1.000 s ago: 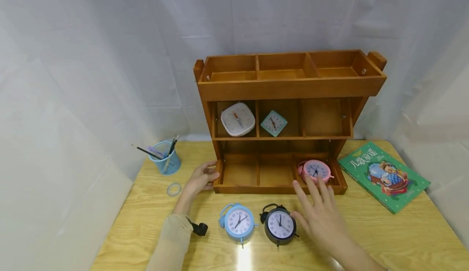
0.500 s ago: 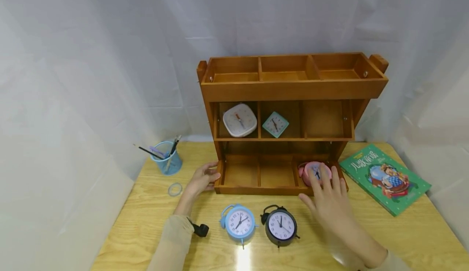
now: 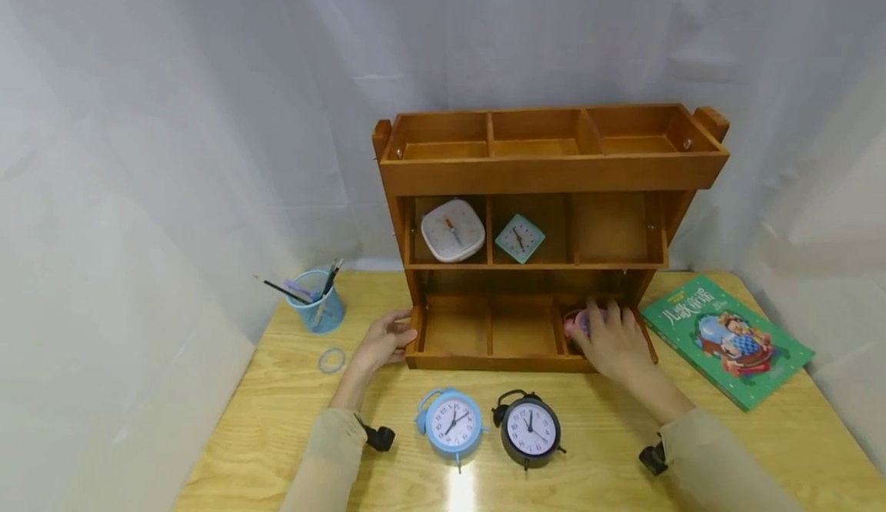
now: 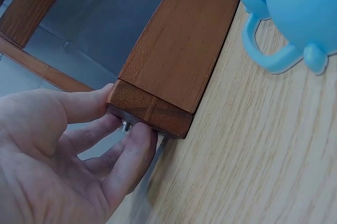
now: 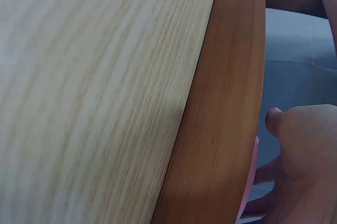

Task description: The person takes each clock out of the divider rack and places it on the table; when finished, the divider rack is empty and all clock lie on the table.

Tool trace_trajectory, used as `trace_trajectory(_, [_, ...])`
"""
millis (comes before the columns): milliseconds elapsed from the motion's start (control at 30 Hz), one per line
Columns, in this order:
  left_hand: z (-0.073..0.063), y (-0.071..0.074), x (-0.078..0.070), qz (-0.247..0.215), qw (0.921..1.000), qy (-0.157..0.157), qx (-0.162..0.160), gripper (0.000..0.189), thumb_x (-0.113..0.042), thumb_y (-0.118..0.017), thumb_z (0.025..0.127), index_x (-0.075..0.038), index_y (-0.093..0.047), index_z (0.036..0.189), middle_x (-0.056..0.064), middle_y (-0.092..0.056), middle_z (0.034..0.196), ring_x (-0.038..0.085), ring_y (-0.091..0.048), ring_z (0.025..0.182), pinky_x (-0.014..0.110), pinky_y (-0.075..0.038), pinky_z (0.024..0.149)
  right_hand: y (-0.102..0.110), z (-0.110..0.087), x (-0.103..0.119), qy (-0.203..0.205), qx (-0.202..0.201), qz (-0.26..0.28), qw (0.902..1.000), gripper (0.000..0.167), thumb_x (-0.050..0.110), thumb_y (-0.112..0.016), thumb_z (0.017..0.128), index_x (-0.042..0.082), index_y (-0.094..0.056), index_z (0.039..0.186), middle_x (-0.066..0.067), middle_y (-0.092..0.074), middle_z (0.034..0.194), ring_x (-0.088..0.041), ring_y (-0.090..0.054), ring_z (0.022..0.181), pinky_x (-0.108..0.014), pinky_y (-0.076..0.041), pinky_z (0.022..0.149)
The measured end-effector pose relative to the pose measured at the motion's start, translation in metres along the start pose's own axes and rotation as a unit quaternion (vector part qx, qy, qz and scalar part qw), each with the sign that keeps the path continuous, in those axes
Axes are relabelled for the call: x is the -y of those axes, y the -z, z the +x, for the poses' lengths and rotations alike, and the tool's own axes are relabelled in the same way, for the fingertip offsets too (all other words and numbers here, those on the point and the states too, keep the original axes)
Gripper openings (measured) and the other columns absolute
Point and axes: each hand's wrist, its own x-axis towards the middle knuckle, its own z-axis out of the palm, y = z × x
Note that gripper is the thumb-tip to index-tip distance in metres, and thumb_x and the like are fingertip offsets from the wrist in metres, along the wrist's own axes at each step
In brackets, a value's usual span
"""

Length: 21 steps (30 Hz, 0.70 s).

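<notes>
Right hand (image 3: pixel 612 349) was lowered over the pink clock (image 3: pixel 581 321), grip unclear. Shelf's left corner (image 4: pixel 152 103) was pinched by the left hand (image 3: pixel 379 343), seemingly for steadiness.

The shelf (image 3: pixel 554 177) stands on the tabletop (image 3: pixel 235 435), cup (image 3: pixel 320 316) and ring (image 3: pixel 321 362) left, book (image 3: pixel 730 343) right. Two clocks (image 3: pixel 453 423) (image 3: pixel 531 429) lie before it, two clocks (image 3: pixel 453 232) (image 3: pixel 520 238) in its middle tier (image 3: pixel 540 267), one clock (image 3: pixel 581 321) rightmost in its bottom tier (image 3: pixel 498 361).
</notes>
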Motion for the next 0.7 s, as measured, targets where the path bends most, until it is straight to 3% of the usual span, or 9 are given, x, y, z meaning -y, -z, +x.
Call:
trace_trajectory(300, [-0.001, 0.001, 0.000, 0.000, 1.0000, 0.000, -0.006, 0.055, -0.012, -0.064, 0.105, -0.008, -0.047, 0.157, 0.028, -0.053, 0.148, 0.031, -0.063, 0.117, 0.037, -0.060, 0.082, -0.002, 0.013, -0.001, 0.007, 0.002, -0.015, 0.9999, 0.071, 0.044, -0.054, 0.109, -0.014, -0.042, 0.149, -0.047, -0.049, 0.140, -0.063, -0.045, 0.133, -0.069, -0.039, 0.111])
trace_trajectory(700, [0.000, -0.001, 0.001, 0.004, 1.0000, -0.004, -0.002, 0.055, -0.012, -0.063, 0.106, -0.007, -0.046, 0.158, 0.029, -0.052, 0.149, 0.032, -0.063, 0.118, 0.037, -0.059, 0.082, -0.005, 0.016, -0.003, -0.001, -0.001, -0.011, 0.9999, 0.059, 0.044, -0.062, 0.105, -0.010, -0.056, 0.130, -0.040, -0.060, 0.122, -0.059, -0.059, 0.110, -0.067, -0.052, 0.090])
